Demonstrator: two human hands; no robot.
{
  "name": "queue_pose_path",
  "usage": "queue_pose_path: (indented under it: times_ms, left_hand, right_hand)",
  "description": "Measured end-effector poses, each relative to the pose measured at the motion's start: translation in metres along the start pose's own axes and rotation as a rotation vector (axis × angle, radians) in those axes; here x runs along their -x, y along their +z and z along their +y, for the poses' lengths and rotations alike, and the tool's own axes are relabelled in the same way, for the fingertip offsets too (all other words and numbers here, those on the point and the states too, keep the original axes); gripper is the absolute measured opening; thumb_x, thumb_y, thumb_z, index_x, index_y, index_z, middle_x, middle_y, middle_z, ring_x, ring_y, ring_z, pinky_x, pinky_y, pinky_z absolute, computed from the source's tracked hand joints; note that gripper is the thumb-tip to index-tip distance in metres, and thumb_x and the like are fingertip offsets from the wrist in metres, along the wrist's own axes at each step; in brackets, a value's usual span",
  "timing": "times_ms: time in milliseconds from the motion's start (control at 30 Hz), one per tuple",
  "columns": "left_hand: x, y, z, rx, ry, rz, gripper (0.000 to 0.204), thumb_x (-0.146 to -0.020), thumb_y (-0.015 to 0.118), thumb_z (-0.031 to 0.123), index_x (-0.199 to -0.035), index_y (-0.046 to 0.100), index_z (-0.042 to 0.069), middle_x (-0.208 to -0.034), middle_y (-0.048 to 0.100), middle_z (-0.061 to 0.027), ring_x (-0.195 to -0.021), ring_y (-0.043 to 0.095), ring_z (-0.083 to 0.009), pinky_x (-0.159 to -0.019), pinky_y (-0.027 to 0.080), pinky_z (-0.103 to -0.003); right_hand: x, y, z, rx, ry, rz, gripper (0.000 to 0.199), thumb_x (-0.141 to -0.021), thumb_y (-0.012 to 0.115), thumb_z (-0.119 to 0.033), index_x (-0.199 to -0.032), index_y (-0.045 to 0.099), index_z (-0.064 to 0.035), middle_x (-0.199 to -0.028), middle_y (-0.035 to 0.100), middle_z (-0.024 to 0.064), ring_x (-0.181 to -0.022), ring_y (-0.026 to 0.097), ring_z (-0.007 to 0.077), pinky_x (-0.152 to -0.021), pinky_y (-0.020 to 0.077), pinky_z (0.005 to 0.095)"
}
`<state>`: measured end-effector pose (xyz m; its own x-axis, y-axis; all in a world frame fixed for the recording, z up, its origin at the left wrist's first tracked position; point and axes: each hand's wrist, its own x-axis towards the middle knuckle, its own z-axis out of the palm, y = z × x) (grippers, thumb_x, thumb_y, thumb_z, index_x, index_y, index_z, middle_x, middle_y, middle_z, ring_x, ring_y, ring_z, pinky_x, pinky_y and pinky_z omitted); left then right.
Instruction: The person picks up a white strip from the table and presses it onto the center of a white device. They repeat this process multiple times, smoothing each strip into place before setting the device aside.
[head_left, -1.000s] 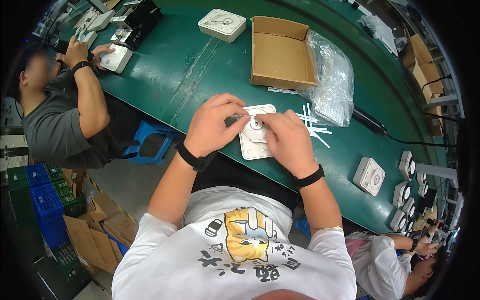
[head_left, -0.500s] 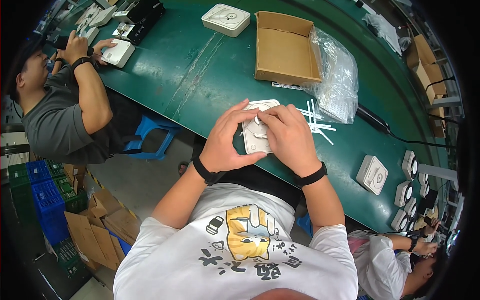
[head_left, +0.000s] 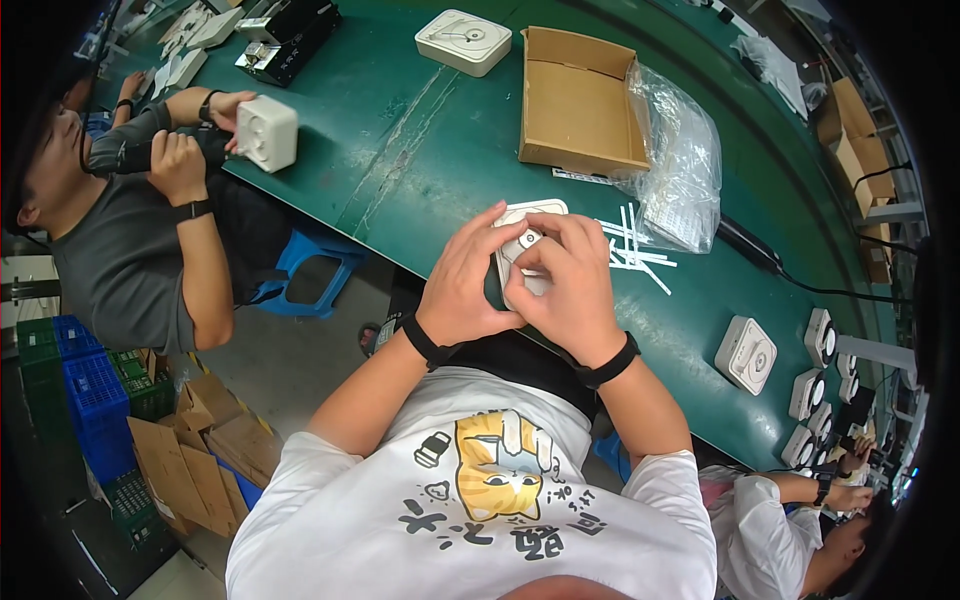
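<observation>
- Since the earlier frame, a co-worker (head_left: 125, 250) at left has swung a white unit (head_left: 268, 134) around, and the wearer's right hand (head_left: 572, 275) has curled inward.
- White device (head_left: 540, 207): on the near edge of the desk (head_left: 660, 330), between both hands, left of loose white strips (head_left: 630, 245).
- Left hand (head_left: 462, 272): wrapped along the device's left side, apparently grasping it.
- Right hand: thumb and fingers bent over the face, near the round hub (head_left: 530, 239); I can't tell whether they pinch anything.
- Step in hand, I'd judge: fingerwork around that hub.
- Next move probably calls for a steady left hold and careful right fingertips.
</observation>
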<state>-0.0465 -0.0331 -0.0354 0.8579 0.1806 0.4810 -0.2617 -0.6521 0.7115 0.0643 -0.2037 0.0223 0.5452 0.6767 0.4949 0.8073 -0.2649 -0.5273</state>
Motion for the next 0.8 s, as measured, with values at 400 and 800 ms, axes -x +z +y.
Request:
queue_pose_path:
  times_ms: [400, 800]
  left_hand:
    - [0.0, -0.003, 0.006, -0.039, 0.035, 0.011, 0.11, -0.07, 0.115, 0.032, -0.164, 0.063, 0.009, -0.162, 0.075, -0.0132, -0.165, 0.059, -0.0472, -0.131, 0.054, -0.056]
    - [-0.008, -0.012, 0.006, -0.127, 0.12, -0.062, 0.093, -0.072, 0.114, 0.035, -0.152, 0.076, 0.007, -0.16, 0.077, -0.016, -0.161, 0.062, -0.0497, -0.128, 0.057, -0.056]
  right_hand:
    - [-0.009, -0.037, 0.054, -0.273, 0.088, -0.198, 0.014, -0.085, 0.09, -0.009, -0.092, 0.078, -0.0079, -0.147, 0.078, 0.0123, -0.136, 0.068, 0.0368, -0.119, 0.0534, 0.0472]
    - [-0.009, -0.021, 0.05, -0.281, 0.23, -0.124, 0.02, -0.087, 0.09, -0.013, -0.1, 0.077, -0.0069, -0.15, 0.073, 0.016, -0.135, 0.07, 0.0375, -0.117, 0.0562, 0.0467]
